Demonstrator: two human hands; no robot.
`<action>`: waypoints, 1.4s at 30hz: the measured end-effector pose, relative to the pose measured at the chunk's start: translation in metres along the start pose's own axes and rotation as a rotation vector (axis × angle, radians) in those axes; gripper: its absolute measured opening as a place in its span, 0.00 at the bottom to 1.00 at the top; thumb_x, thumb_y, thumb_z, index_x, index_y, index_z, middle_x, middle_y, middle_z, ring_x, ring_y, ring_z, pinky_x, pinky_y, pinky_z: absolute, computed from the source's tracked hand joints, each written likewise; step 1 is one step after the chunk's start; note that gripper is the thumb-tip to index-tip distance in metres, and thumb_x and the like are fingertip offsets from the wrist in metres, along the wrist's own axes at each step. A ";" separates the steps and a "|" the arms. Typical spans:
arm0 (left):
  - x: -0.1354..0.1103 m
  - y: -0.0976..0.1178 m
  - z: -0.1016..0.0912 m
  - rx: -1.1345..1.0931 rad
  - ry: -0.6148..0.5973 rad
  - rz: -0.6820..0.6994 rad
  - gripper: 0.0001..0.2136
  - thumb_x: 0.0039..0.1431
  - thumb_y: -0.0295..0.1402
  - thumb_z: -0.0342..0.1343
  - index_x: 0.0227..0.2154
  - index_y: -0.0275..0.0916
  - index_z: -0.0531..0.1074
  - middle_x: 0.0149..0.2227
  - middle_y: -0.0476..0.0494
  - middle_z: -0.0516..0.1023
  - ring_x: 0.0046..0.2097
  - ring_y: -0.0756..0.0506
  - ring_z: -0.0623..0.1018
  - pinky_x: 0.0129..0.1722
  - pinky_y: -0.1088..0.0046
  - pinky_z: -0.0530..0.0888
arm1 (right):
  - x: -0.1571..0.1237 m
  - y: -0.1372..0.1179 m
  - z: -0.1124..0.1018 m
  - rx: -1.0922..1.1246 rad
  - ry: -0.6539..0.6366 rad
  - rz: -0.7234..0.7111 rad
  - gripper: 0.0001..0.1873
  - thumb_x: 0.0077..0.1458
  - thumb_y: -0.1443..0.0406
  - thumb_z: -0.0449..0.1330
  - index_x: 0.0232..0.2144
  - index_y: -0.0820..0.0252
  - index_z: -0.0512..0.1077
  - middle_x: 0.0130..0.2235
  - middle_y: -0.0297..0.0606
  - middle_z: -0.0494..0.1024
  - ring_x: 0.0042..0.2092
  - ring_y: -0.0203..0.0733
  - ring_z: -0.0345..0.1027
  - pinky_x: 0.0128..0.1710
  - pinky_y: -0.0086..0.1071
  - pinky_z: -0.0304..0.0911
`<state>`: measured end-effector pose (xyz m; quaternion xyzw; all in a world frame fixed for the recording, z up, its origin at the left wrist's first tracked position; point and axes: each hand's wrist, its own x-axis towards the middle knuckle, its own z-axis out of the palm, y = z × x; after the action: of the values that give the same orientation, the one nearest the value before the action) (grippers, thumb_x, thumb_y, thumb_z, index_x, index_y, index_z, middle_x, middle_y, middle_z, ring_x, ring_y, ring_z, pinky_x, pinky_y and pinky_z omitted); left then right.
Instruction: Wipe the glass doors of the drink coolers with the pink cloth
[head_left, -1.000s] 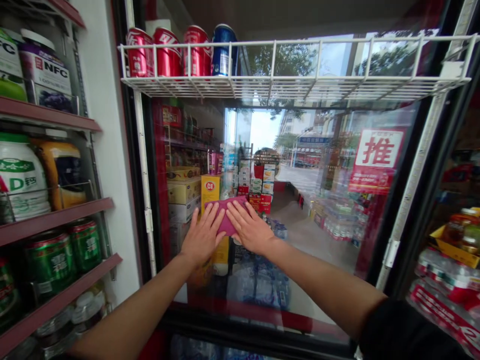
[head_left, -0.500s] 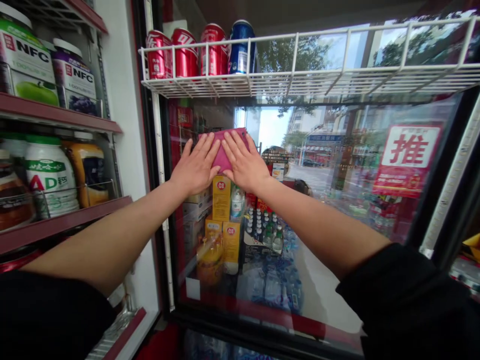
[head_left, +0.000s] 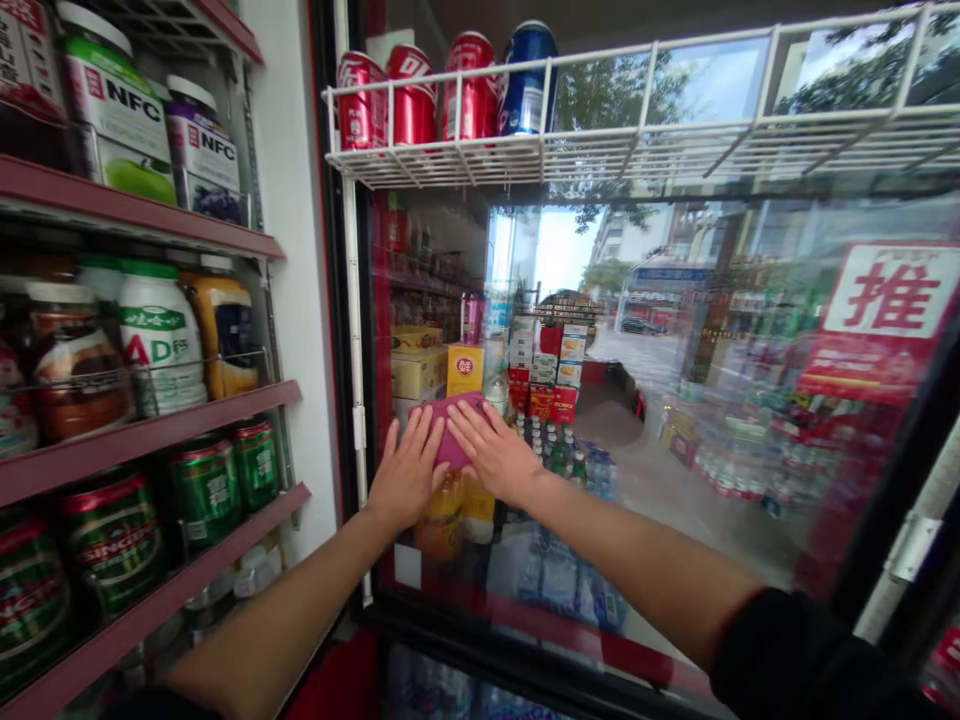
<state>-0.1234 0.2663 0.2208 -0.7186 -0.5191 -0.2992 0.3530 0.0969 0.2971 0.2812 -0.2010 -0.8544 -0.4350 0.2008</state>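
Observation:
A folded pink cloth lies pressed flat against the glass door of a drinks cooler. My left hand covers the cloth's left part, fingers stretched out and flat. On its right part rests my right hand, its fingers also straight and flat. Neither hand is curled around the cloth. Both arms reach forward, and the palms' undersides are hidden.
Above the hands, a white wire rack holds red cans and a blue can. Cooler shelves with bottles and cans stand at left. A red-and-white push sign is on the glass. Boxes and bottles show through or reflect in it.
Both hands and the cloth have moved down the glass, staying together. The view has shifted, with the cooler shelves and rack now further right in it.

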 end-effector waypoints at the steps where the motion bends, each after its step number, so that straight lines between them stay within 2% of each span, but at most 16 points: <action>1: -0.009 0.003 0.005 0.004 -0.002 -0.018 0.32 0.74 0.40 0.50 0.76 0.30 0.59 0.79 0.24 0.52 0.80 0.29 0.56 0.78 0.38 0.54 | -0.003 -0.004 0.005 -0.009 0.004 -0.022 0.44 0.68 0.55 0.62 0.76 0.74 0.56 0.80 0.56 0.54 0.82 0.58 0.45 0.83 0.56 0.40; 3: -0.016 0.003 0.007 0.013 -0.009 -0.031 0.32 0.74 0.39 0.50 0.75 0.30 0.59 0.79 0.23 0.53 0.80 0.29 0.57 0.78 0.38 0.54 | -0.002 -0.007 0.009 -0.023 0.006 -0.064 0.44 0.68 0.54 0.62 0.76 0.73 0.57 0.79 0.56 0.55 0.81 0.58 0.46 0.83 0.55 0.41; 6: 0.000 -0.017 -0.006 0.034 -0.012 0.004 0.33 0.75 0.40 0.48 0.76 0.29 0.57 0.79 0.24 0.53 0.80 0.29 0.56 0.79 0.38 0.52 | 0.022 0.006 0.001 -0.040 -0.006 -0.101 0.46 0.69 0.53 0.61 0.76 0.76 0.54 0.80 0.58 0.52 0.82 0.59 0.44 0.83 0.56 0.42; 10: 0.062 -0.068 -0.053 0.054 0.023 0.024 0.35 0.77 0.44 0.42 0.78 0.29 0.51 0.81 0.25 0.48 0.81 0.30 0.52 0.79 0.37 0.45 | 0.092 0.047 -0.020 -0.055 0.025 -0.071 0.47 0.69 0.53 0.59 0.77 0.79 0.51 0.80 0.61 0.49 0.83 0.62 0.36 0.83 0.60 0.31; 13: 0.119 -0.102 -0.097 0.067 0.061 0.033 0.35 0.76 0.44 0.40 0.79 0.30 0.47 0.82 0.28 0.48 0.82 0.31 0.48 0.80 0.38 0.37 | 0.156 0.089 -0.036 -0.001 0.158 -0.052 0.42 0.72 0.54 0.53 0.77 0.75 0.51 0.81 0.59 0.50 0.83 0.62 0.34 0.81 0.66 0.22; 14: 0.136 -0.109 -0.110 0.070 0.081 0.026 0.35 0.76 0.44 0.40 0.79 0.31 0.47 0.82 0.29 0.49 0.83 0.32 0.46 0.79 0.37 0.35 | 0.175 0.102 -0.041 0.022 0.208 -0.052 0.40 0.74 0.54 0.50 0.78 0.71 0.50 0.81 0.55 0.49 0.83 0.63 0.34 0.80 0.68 0.19; 16: 0.163 -0.118 -0.130 0.077 0.099 0.007 0.35 0.75 0.43 0.40 0.78 0.28 0.48 0.81 0.27 0.51 0.83 0.31 0.44 0.79 0.37 0.32 | 0.209 0.124 -0.048 0.042 0.231 -0.053 0.39 0.75 0.52 0.45 0.79 0.66 0.47 0.82 0.49 0.46 0.83 0.65 0.31 0.78 0.70 0.15; 19: 0.181 -0.121 -0.141 0.058 0.125 -0.039 0.35 0.75 0.42 0.38 0.78 0.27 0.49 0.81 0.28 0.52 0.83 0.33 0.43 0.78 0.38 0.29 | 0.238 0.134 -0.051 0.054 0.203 -0.035 0.39 0.76 0.52 0.42 0.79 0.68 0.46 0.83 0.49 0.41 0.82 0.70 0.26 0.76 0.74 0.13; 23: 0.166 -0.121 -0.129 0.020 0.128 -0.097 0.33 0.75 0.40 0.36 0.78 0.28 0.48 0.82 0.35 0.48 0.83 0.37 0.42 0.79 0.40 0.27 | 0.240 0.107 -0.040 0.081 0.170 0.034 0.40 0.76 0.54 0.44 0.79 0.70 0.45 0.83 0.52 0.39 0.82 0.70 0.22 0.76 0.74 0.12; 29: 0.126 -0.121 -0.107 0.016 0.072 -0.093 0.34 0.74 0.40 0.38 0.78 0.30 0.48 0.83 0.42 0.45 0.83 0.39 0.40 0.78 0.41 0.25 | 0.215 0.058 -0.013 0.160 0.117 0.096 0.40 0.76 0.56 0.44 0.81 0.68 0.41 0.83 0.50 0.35 0.82 0.69 0.16 0.76 0.76 0.12; 32: 0.109 -0.117 -0.097 0.007 0.060 -0.116 0.34 0.74 0.40 0.34 0.78 0.30 0.49 0.83 0.45 0.45 0.83 0.41 0.40 0.78 0.45 0.25 | 0.203 0.040 -0.001 0.205 0.126 0.095 0.39 0.76 0.57 0.43 0.80 0.68 0.40 0.83 0.50 0.34 0.82 0.67 0.15 0.75 0.77 0.12; 35: 0.092 -0.113 -0.084 -0.011 0.052 -0.131 0.34 0.74 0.41 0.32 0.77 0.32 0.50 0.82 0.47 0.46 0.83 0.42 0.40 0.78 0.48 0.24 | 0.188 0.022 0.008 0.224 0.133 0.106 0.39 0.76 0.55 0.45 0.79 0.70 0.48 0.83 0.52 0.38 0.82 0.65 0.16 0.76 0.75 0.13; 39: 0.066 -0.108 -0.069 -0.048 0.018 -0.135 0.33 0.75 0.39 0.38 0.79 0.36 0.47 0.83 0.44 0.45 0.83 0.44 0.38 0.78 0.46 0.24 | 0.169 -0.002 0.016 0.269 0.167 0.068 0.38 0.75 0.52 0.39 0.69 0.71 0.70 0.80 0.48 0.53 0.81 0.62 0.11 0.77 0.67 0.13; 40: 0.060 -0.106 -0.066 -0.055 0.008 -0.137 0.32 0.75 0.39 0.38 0.79 0.37 0.46 0.83 0.43 0.45 0.83 0.44 0.37 0.78 0.46 0.23 | 0.164 -0.008 0.017 0.270 0.163 0.065 0.38 0.75 0.52 0.38 0.68 0.71 0.71 0.80 0.48 0.54 0.81 0.62 0.11 0.77 0.66 0.13; 42: 0.049 -0.103 -0.061 -0.072 -0.014 -0.139 0.32 0.76 0.38 0.37 0.79 0.39 0.46 0.83 0.42 0.46 0.83 0.43 0.36 0.78 0.46 0.22 | 0.156 -0.019 0.017 0.253 0.134 0.095 0.37 0.75 0.52 0.42 0.72 0.72 0.66 0.81 0.53 0.51 0.82 0.61 0.15 0.78 0.67 0.15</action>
<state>-0.2123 0.2641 0.3149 -0.6951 -0.5591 -0.3363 0.3019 -0.0462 0.3272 0.3401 -0.1848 -0.8767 -0.3263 0.3013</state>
